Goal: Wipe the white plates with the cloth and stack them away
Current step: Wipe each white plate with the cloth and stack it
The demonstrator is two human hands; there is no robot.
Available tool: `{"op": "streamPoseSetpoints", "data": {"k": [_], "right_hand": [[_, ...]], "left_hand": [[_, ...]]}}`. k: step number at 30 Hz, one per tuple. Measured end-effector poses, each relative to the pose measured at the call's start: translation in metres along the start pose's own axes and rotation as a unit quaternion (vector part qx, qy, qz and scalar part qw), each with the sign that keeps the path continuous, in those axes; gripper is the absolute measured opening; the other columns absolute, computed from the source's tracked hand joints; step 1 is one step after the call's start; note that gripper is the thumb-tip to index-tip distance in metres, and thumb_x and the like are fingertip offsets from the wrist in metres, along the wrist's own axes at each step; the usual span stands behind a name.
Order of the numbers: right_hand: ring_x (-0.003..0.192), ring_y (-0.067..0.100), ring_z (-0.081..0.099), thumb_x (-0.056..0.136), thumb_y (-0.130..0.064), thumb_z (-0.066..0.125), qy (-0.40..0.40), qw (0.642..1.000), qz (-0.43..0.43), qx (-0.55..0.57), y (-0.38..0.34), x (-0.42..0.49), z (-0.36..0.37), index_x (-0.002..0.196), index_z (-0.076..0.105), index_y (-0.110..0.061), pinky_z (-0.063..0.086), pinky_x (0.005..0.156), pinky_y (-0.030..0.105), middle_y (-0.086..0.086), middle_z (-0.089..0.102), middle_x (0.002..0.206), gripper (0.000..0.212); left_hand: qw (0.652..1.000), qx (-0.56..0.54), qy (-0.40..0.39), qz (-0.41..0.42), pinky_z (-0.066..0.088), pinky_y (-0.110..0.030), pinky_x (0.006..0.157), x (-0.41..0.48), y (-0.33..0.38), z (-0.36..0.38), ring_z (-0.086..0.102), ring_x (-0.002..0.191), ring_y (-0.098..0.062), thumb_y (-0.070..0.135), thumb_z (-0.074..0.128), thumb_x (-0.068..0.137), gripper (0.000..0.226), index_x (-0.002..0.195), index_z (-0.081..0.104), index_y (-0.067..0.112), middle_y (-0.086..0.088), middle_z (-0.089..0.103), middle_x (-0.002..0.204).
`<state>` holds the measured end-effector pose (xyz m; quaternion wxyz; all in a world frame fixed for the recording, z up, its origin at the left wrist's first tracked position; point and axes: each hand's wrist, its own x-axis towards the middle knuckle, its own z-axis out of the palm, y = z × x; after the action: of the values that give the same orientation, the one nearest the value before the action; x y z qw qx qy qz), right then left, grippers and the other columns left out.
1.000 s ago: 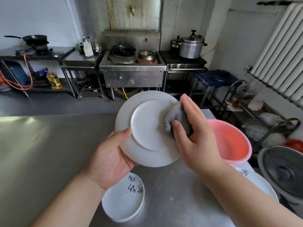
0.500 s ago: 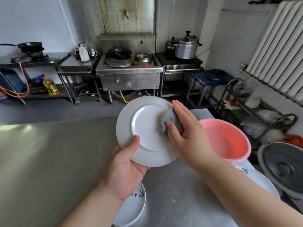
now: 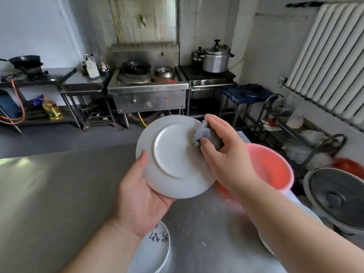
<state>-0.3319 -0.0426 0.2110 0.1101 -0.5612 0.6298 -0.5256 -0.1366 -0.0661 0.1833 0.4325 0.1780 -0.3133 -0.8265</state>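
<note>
A white plate (image 3: 173, 154) is held up above the steel table with its underside facing me. My left hand (image 3: 137, 196) grips its lower left rim, thumb on the rim. My right hand (image 3: 224, 154) holds a grey cloth (image 3: 202, 133) and presses it against the plate's upper right rim. A stack of white plates with dark writing (image 3: 155, 251) lies on the table below my left wrist. Another stack of white plates (image 3: 266, 243) shows at the right, mostly hidden by my right forearm.
A pink basin (image 3: 271, 166) stands on the steel table (image 3: 59, 194) behind my right hand. A big pot with a dark lid (image 3: 338, 200) sits at the right edge. A wire rack (image 3: 295, 134), stoves and side tables line the far wall.
My left hand has slid lower along the plate's rim and turned the plate. The cloth in my right hand has moved from the plate's middle right up to the upper right rim.
</note>
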Motion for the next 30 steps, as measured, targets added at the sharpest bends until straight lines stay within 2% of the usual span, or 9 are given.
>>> {"op": "streamPoseSetpoints", "data": {"k": [2, 5, 10, 12, 15, 18, 23, 27, 30], "right_hand": [[0.134, -0.011, 0.047, 0.096, -0.016, 0.069, -0.058, 0.998, -0.018, -0.027, -0.002, 0.017, -0.01, 0.148, 0.058, -0.025, 0.034, 0.114, 0.012, -0.02, 0.057, 0.143, 0.054], [0.14, -0.008, 0.039, 0.099, -0.019, 0.065, -0.084, 0.996, -0.018, -0.037, -0.001, 0.002, -0.003, 0.151, 0.055, -0.02, 0.027, 0.119, 0.013, -0.018, 0.048, 0.152, 0.053], [0.161, 0.013, -0.003, 0.105, -0.043, 0.038, -0.051, 0.991, -0.008, -0.126, 0.001, -0.084, 0.037, 0.166, 0.015, -0.015, -0.004, 0.126, 0.019, -0.016, -0.001, 0.17, 0.071], [0.161, 0.025, 0.004, 0.105, -0.041, 0.037, -0.058, 0.979, -0.04, -0.19, 0.005, -0.068, 0.031, 0.164, 0.02, -0.009, -0.004, 0.127, 0.024, 0.0, 0.009, 0.173, 0.069], [0.159, 0.017, 0.017, 0.107, -0.032, 0.049, -0.081, 0.985, -0.034, -0.151, 0.004, -0.021, 0.008, 0.163, 0.03, -0.01, 0.014, 0.13, 0.031, 0.004, 0.024, 0.171, 0.062], [0.158, 0.005, 0.014, 0.108, -0.033, 0.051, -0.035, 0.995, -0.002, -0.092, 0.007, -0.02, 0.008, 0.164, 0.027, -0.013, 0.012, 0.128, 0.021, -0.003, 0.021, 0.172, 0.064], [0.16, 0.005, 0.001, 0.104, -0.047, 0.043, 0.03, 0.998, 0.024, -0.048, 0.011, -0.086, 0.03, 0.166, 0.017, -0.011, 0.003, 0.126, 0.017, -0.003, 0.006, 0.175, 0.077], [0.155, 0.002, 0.021, 0.106, -0.027, 0.054, 0.0, 0.996, 0.051, -0.073, 0.028, -0.043, -0.012, 0.16, 0.038, -0.014, 0.011, 0.117, 0.003, -0.011, 0.028, 0.168, 0.058], [0.149, 0.002, 0.033, 0.106, -0.024, 0.056, -0.044, 0.993, 0.028, -0.106, 0.031, -0.012, -0.041, 0.155, 0.048, -0.017, 0.013, 0.109, -0.003, -0.01, 0.042, 0.161, 0.051]], "left_hand": [[0.999, 0.029, 0.019, -0.01, 0.055, -0.049, 0.104, 0.002, 0.003, -0.004, 0.062, 0.133, -0.03, 0.045, 0.043, 0.105, 0.049, 0.135, 0.071, 0.018, -0.014, 0.063, 0.145], [0.998, 0.044, 0.042, -0.016, 0.05, -0.051, 0.109, 0.003, -0.001, -0.008, 0.062, 0.133, -0.031, 0.043, 0.039, 0.107, 0.054, 0.14, 0.066, 0.011, -0.016, 0.063, 0.145], [0.998, 0.012, 0.058, -0.033, 0.055, -0.044, 0.104, 0.005, -0.012, -0.01, 0.062, 0.132, -0.033, 0.046, 0.039, 0.106, 0.058, 0.141, 0.065, 0.007, -0.019, 0.062, 0.145], [0.998, 0.007, 0.051, -0.027, 0.058, -0.042, 0.1, 0.006, -0.015, -0.008, 0.063, 0.131, -0.032, 0.044, 0.04, 0.105, 0.055, 0.134, 0.07, 0.008, -0.018, 0.063, 0.144], [1.0, 0.001, 0.03, 0.003, 0.054, -0.043, 0.106, 0.011, -0.016, -0.002, 0.058, 0.137, -0.031, 0.04, 0.037, 0.109, 0.052, 0.141, 0.064, 0.009, -0.017, 0.059, 0.149], [1.0, -0.016, 0.016, 0.007, 0.05, -0.045, 0.111, 0.016, -0.02, 0.007, 0.054, 0.141, -0.032, 0.041, 0.033, 0.111, 0.054, 0.144, 0.061, 0.009, -0.018, 0.056, 0.152], [0.999, -0.038, -0.005, -0.035, 0.046, -0.043, 0.115, 0.013, -0.043, 0.015, 0.05, 0.144, -0.033, 0.049, 0.035, 0.11, 0.059, 0.147, 0.058, 0.009, -0.02, 0.051, 0.155], [0.999, -0.005, -0.011, -0.031, 0.045, -0.053, 0.115, 0.011, -0.047, 0.019, 0.051, 0.143, -0.037, 0.037, 0.044, 0.106, 0.05, 0.146, 0.06, 0.011, -0.02, 0.054, 0.153], [0.999, 0.027, -0.002, -0.028, 0.054, -0.048, 0.105, 0.012, -0.043, 0.02, 0.057, 0.138, -0.035, 0.039, 0.045, 0.106, 0.049, 0.142, 0.064, 0.012, -0.019, 0.058, 0.15]]}}
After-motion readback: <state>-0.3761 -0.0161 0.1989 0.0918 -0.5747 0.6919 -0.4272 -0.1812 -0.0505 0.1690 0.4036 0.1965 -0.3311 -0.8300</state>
